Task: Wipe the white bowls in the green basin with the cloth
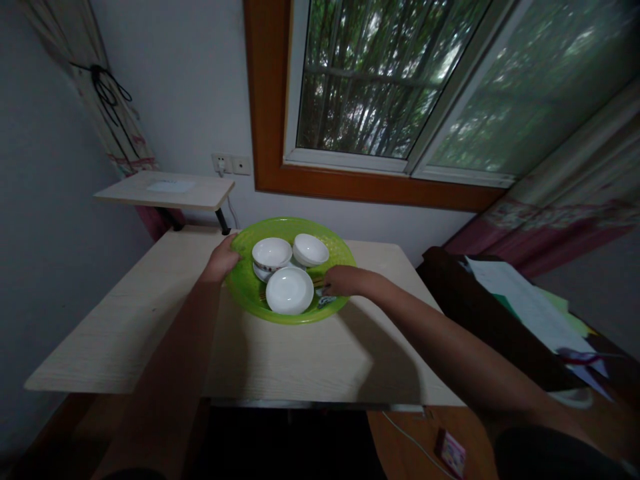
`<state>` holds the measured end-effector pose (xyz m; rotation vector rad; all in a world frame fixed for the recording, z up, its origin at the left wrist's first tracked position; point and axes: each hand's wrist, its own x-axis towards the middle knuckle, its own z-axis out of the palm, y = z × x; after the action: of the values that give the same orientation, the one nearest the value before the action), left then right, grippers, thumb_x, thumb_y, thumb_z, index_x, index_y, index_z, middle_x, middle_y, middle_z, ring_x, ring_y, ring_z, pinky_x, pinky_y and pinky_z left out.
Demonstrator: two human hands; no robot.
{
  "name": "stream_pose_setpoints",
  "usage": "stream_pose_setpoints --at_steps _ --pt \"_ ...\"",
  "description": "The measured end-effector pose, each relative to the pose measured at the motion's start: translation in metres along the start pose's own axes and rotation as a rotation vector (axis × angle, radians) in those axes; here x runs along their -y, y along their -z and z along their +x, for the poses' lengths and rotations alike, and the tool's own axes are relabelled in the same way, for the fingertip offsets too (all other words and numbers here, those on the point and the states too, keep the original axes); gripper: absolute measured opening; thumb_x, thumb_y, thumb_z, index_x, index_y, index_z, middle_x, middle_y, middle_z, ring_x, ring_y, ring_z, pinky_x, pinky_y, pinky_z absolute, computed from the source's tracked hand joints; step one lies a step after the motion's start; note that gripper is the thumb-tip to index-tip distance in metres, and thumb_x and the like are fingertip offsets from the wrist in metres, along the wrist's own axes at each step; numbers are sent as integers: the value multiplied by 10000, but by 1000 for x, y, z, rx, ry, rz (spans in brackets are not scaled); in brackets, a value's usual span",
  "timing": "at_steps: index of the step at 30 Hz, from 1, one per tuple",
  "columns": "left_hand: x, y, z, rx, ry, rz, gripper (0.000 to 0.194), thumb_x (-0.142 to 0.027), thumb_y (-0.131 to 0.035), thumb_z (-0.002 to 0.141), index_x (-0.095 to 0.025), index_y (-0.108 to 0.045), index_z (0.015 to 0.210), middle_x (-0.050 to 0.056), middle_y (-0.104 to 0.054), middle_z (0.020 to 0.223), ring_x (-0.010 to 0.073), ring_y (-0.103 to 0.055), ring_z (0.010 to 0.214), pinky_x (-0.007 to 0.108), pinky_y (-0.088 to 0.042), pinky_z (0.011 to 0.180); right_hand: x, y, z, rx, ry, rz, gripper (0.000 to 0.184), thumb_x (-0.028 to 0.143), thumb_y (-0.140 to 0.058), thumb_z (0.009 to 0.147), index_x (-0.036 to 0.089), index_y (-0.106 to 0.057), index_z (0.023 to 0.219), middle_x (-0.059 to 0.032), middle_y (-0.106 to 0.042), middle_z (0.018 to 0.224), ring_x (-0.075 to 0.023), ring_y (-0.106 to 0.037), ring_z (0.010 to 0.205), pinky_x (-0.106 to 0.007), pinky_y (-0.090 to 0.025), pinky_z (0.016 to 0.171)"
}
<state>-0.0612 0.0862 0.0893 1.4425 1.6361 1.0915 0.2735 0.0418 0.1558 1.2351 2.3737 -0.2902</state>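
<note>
A round green plastic basin [290, 225] is over the desk, with three white bowls inside: one at the left [273, 252], one at the right [311, 249] and one at the front [290, 291]. The left bowl seems to sit on a white dish. My left hand [223, 260] is closed on the basin's left rim. Across the right rim reaches my right hand [343, 280], its fingers bent together inside the basin. At its fingertips lie thin yellowish sticks [319, 283], like chopsticks, and a small patterned item [326, 300]. What those fingers grip is hidden.
The pale wooden desk [295, 367] carries a small raised shelf [170, 190] at back left. A wall socket [230, 164] with a plugged-in cable is behind it. Papers [520, 297] lie on dark furniture at right. Below right are a pink box [451, 453] and a white cable.
</note>
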Motion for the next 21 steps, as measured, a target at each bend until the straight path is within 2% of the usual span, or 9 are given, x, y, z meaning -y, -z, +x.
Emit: stream_pose_setpoints --at_steps 2,5,7,9,13,15,18,21 --pt "2 0 2 -19 24 -3 823 -58 -621 657 -249 -521 1451 86 -703 1283 237 -716 1020 313 -577 852 12 0 -3 18 60 100 268 283 -608 897 189 -794 1065 -89 -783 1018 -194 -705 823 -258 -483 717" --pt "3 0 2 -11 26 -42 828 -54 -617 663 -248 -513 1461 86 -707 1277 233 -715 1032 309 -577 864 20 1 -3 26 82 151 255 231 -611 880 197 -792 1057 -69 -783 1002 -180 -697 806 -242 -462 692" --pt "2 -1 1 6 5 -77 819 -42 -595 663 -244 -524 1453 83 -712 1269 227 -714 1039 301 -578 861 16 1 1 36 63 110 259 223 -625 862 193 -789 1061 -84 -781 1006 -198 -702 826 -255 -468 703" --pt "1 -1 0 24 -6 -101 832 -33 -580 660 -246 -516 1462 84 -709 1277 223 -719 1019 297 -583 842 6 0 6 17 -15 36 281 246 -639 854 182 -778 1090 -118 -773 1044 -236 -712 877 -283 -486 729" --pt "0 0 0 24 27 -84 863 -28 -583 656 -256 -494 1484 87 -714 1266 223 -733 940 304 -591 794 -23 0 16 -136 -264 -91 327 296 -620 894 159 -737 1168 -179 -737 1136 -315 -705 999 -350 -510 790" --pt "1 0 1 17 33 -60 867 -27 -593 657 -262 -494 1485 83 -714 1269 224 -735 937 309 -591 806 -34 2 19 -240 -333 -136 310 281 -575 937 153 -729 1174 -195 -724 1152 -320 -693 1037 -363 -506 833" --pt "3 0 3 20 16 -61 856 -32 -607 665 -260 -496 1483 80 -712 1276 225 -731 974 311 -587 844 -42 3 20 -384 -357 -170 293 241 -519 973 138 -740 1136 -223 -704 1162 -301 -674 1081 -353 -488 899" --pt "6 -1 4 0 10 -79 850 -36 -610 677 -251 -486 1490 85 -707 1285 223 -721 1016 309 -583 866 -38 4 21 -406 -329 -198 278 197 -529 954 120 -756 1095 -237 -696 1177 -300 -674 1087 -357 -487 922"
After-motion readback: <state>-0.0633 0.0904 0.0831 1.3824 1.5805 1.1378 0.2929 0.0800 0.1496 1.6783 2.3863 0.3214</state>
